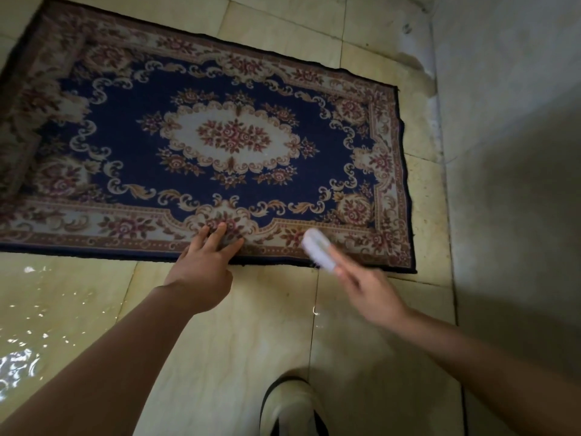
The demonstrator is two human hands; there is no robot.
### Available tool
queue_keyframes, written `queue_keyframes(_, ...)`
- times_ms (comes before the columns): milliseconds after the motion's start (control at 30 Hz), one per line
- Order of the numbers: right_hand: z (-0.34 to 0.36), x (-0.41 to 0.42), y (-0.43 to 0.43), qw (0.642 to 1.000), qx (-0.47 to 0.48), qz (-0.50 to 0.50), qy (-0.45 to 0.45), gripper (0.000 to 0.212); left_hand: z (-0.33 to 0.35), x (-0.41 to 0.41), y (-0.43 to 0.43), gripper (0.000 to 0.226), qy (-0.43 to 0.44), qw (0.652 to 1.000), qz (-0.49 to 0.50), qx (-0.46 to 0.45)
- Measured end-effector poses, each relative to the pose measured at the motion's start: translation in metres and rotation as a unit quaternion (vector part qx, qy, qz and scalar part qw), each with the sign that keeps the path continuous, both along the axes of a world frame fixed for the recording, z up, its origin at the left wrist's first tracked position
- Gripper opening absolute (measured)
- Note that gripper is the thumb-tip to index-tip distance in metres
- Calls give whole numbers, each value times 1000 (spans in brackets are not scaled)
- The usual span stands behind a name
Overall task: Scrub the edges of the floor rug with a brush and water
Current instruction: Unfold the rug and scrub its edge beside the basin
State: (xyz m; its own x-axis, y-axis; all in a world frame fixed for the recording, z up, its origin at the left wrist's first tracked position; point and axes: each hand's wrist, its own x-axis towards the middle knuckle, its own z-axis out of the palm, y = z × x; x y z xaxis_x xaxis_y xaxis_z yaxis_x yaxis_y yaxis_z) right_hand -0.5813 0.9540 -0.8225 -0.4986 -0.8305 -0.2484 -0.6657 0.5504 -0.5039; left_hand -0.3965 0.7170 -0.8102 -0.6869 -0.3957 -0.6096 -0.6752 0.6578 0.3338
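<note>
On the tiled floor (pixel 361 51), the left hand (pixel 206 262) presses flat, fingers extended, on the near border of the rug (pixel 125 121). Beside it, the right hand (pixel 374 291) grasps a white brush (pixel 316 248), blurred, over the same edge.

dim, glare on wet floor (pixel 22 363), blurred right hand (pixel 374 294)

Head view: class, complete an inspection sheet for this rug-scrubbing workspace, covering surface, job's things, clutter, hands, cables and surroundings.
Surface: tiled floor, wet, glinting at left.
Job's things: rug on the floor; white brush on its near border.
Clutter: nothing seen.
Hands: left hand presses flat on the near border; right hand grips the brush, blurred.
Cables: nothing seen.
Surroundings: stained wall at right; shoe at bottom.
</note>
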Motion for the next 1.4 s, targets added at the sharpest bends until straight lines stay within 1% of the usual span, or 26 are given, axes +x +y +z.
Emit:
queue_keyframes(33,0,-17,-6,997,-16,-71,25,47,0,1,0,65,2,1000,2,1)
queue_keyframes(100,-7,-36,-19,958,10,-278,72,47,-1,2,1,66,6,1000,2,-3)
queue_keyframes(133,-14,-31,-25,941,31,-322,98,47,-1,3,1,66,7,1000,2,-6)
queue_keyframes(200,-25,9,-34,963,23,-254,86,51,-3,3,2,66,8,1000,-1,-10)
queue_keyframes(267,-20,58,-33,998,6,-58,1,56,-2,4,2,66,9,1000,0,-11)
queue_keyframes(333,-8,66,-30,996,24,67,-54,55,-1,4,-2,66,13,1000,-5,-8)
queue_keyframes(367,-5,54,-33,996,5,73,-51,52,-1,4,-4,65,16,1000,-6,-3)
queue_keyframes(467,1,1,-50,995,-44,-89,12,47,-1,7,-10,63,25,1000,1,6)
queue_keyframes(533,-8,-12,-59,964,3,-261,54,48,-2,10,-9,64,25,1000,-6,4)
queue_keyframes(567,-13,-4,-62,956,20,-282,82,50,-3,11,-7,64,25,1000,-8,-1)
queue_keyframes(600,-18,13,-65,965,32,-243,95,56,-4,11,-7,63,27,1000,-8,-6)
queue_keyframes(667,-17,58,-62,996,40,-70,32,64,-4,10,-7,63,32,999,-5,-7)
queue_keyframes(733,-6,82,-56,993,61,92,-40,57,-3,10,-9,65,39,999,-1,1)
queue_keyframes(800,2,61,-60,990,29,128,-44,52,-1,10,-13,66,45,999,2,16)
queue_keyframes(867,2,22,-69,1000,-12,8,2,52,-1,12,-15,66,52,998,7,23)
queue_keyframes(933,-3,-2,-77,978,11,-206,30,52,-3,16,-14,66,52,998,3,25)
queue_keyframes(967,-8,1,-78,967,20,-249,44,52,-4,18,-13,67,51,998,-2,23)
queue_keyframes(1000,-9,15,-77,973,23,-222,54,52,-5,19,-12,68,50,999,-7,19)
queue_keyframes(1067,-12,57,-68,999,38,-29,22,56,-6,19,-10,69,52,998,-7,15)
queue_keyframes(1133,0,83,-61,987,86,131,-34,54,-6,20,-9,70,57,998,5,14)
queue_keyframes(1200,2,70,-66,985,50,160,-30,51,-6,22,-10,72,62,998,26,16)
queue_keyframes(1233,4,59,-72,992,13,121,-25,50,-7,23,-11,72,65,997,35,16)
queue_keyframes(1300,2,29,-87,996,-34,-77,-24,50,-8,25,-13,70,64,997,31,12)
queue_keyframes(1333,-1,24,-90,985,-11,-173,-12,50,-8,26,-12,69,61,998,28,15)
queue_keyframes(1367,-7,25,-90,977,19,-209,30,51,-8,26,-12,68,60,998,30,15)
queue_keyframes(1400,-11,33,-88,980,41,-178,76,52,-8,25,-11,68,60,998,34,12)
